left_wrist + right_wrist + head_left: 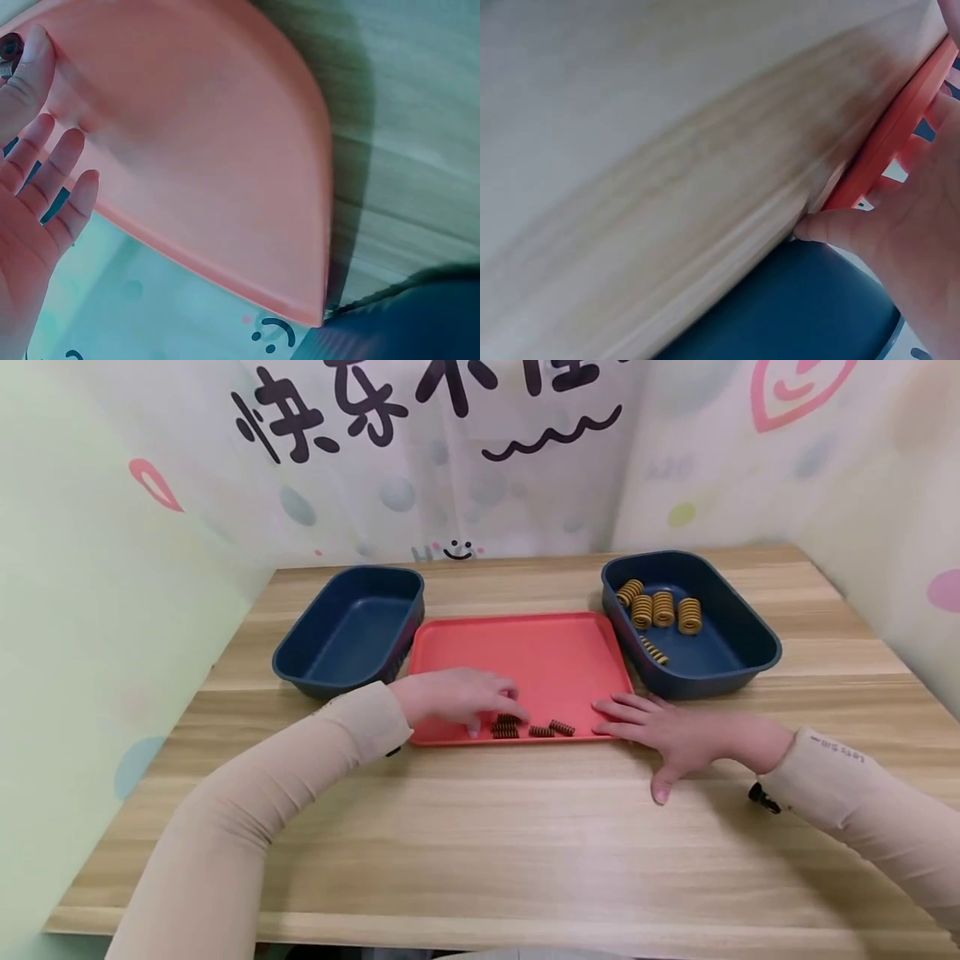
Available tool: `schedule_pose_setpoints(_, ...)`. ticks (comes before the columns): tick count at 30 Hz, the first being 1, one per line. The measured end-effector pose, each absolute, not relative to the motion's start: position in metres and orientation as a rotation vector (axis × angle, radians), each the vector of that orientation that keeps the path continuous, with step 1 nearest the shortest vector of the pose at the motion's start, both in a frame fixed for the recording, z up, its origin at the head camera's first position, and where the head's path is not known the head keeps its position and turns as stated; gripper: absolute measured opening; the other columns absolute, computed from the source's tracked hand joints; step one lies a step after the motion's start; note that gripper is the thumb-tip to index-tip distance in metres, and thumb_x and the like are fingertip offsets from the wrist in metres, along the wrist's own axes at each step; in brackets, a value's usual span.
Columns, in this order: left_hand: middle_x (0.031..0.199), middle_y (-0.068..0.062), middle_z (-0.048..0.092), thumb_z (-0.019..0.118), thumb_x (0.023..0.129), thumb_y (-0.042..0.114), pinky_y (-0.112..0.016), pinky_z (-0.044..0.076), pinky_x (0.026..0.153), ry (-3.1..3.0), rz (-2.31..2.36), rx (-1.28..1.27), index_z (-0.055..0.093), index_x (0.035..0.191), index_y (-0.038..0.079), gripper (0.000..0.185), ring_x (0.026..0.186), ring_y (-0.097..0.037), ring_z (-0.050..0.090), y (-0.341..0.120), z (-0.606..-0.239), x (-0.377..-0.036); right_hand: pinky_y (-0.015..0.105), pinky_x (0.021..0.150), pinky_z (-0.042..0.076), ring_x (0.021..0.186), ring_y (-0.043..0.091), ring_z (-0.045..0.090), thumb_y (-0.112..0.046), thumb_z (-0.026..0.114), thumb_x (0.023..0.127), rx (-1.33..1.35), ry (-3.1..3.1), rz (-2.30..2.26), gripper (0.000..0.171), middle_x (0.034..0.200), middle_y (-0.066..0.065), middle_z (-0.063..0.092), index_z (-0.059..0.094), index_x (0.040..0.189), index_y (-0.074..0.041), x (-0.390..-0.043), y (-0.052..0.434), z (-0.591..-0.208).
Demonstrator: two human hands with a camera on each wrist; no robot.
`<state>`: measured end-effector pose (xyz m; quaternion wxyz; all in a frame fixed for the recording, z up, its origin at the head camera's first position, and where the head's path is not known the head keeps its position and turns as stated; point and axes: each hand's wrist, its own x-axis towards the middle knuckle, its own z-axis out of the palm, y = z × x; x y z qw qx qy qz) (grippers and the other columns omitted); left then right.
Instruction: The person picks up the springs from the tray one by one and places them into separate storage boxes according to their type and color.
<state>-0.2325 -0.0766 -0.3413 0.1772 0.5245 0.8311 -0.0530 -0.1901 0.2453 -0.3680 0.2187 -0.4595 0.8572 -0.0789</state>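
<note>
A red tray (540, 652) lies in the middle of the wooden table (480, 843). Three small dark springs (506, 727) lie along its front edge. My left hand (480, 702) hovers over the tray's front left, fingertips touching the leftmost spring; in the left wrist view the left hand (37, 195) has loosely straight fingers and the thumb lies beside a spring (9, 49). My right hand (645, 718) lies flat on the table, fingers against the tray's front right corner. In the right wrist view the right hand (915, 240) touches the tray's edge (889, 139).
An empty blue bin (352, 635) stands left of the tray. A second blue bin (750, 627) on the right holds several yellow springs (663, 608). Patterned walls enclose the table on three sides.
</note>
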Motion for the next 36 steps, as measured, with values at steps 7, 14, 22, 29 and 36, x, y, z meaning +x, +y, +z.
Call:
schedule_pose_setpoints(7,0.118,0.0,0.049,0.071,0.08,0.019,-0.024,0.043,0.089,2.35,0.001,1.445,0.055,0.124,0.023,0.047,0.104,-0.011,0.046,-0.077,-0.342,-0.239,0.066,0.101,0.011,0.134,0.046,0.003,-0.058,0.071,0.063,-1.269,2.355,-0.233,0.104,0.15,0.016,0.011,0.031,0.142,-0.003,-0.189,0.242,-0.362)
schedule_pose_setpoints(14,0.108,0.001,0.053,0.07,0.081,0.017,-0.026,0.043,0.088,2.322,0.039,1.505,0.061,0.116,0.02,0.036,0.098,-0.012,0.049,-0.078,-0.343,-0.247,0.066,0.101,0.01,0.134,0.045,0.003,-0.062,0.069,0.061,-1.271,2.36,-0.234,0.107,0.151,0.015,0.01,0.031,0.142,-0.005,-0.19,0.243,-0.366)
schedule_pose_setpoints(22,0.11,-0.001,0.056,0.068,0.083,0.02,-0.029,0.043,0.09,2.274,-0.096,1.582,0.06,0.116,0.018,0.034,0.099,-0.015,0.051,-0.076,-0.338,-0.253,0.066,0.101,0.01,0.135,0.045,0.002,-0.064,0.068,0.06,-1.26,2.361,-0.234,0.108,0.151,0.015,0.009,0.031,0.142,-0.005,-0.19,0.244,-0.367)
schedule_pose_setpoints(29,0.114,0.001,0.059,0.068,0.083,0.024,-0.032,0.041,0.095,2.274,-0.157,1.594,0.057,0.118,0.017,0.037,0.102,-0.015,0.052,-0.082,-0.329,-0.254,0.067,0.1,0.011,0.134,0.046,0.003,-0.062,0.069,0.061,-1.283,2.361,-0.238,0.106,0.151,0.015,0.011,0.032,0.142,-0.006,-0.189,0.243,-0.366)
schedule_pose_setpoints(36,0.113,0.003,0.062,0.068,0.083,0.021,-0.032,0.042,0.091,2.297,-0.171,1.607,0.059,0.115,0.016,0.034,0.098,-0.013,0.055,-0.09,-0.315,-0.252,0.067,0.1,0.011,0.134,0.046,0.004,-0.063,0.068,0.061,-1.296,2.373,-0.251,0.106,0.151,0.015,0.011,0.032,0.142,-0.006,-0.187,0.244,-0.366)
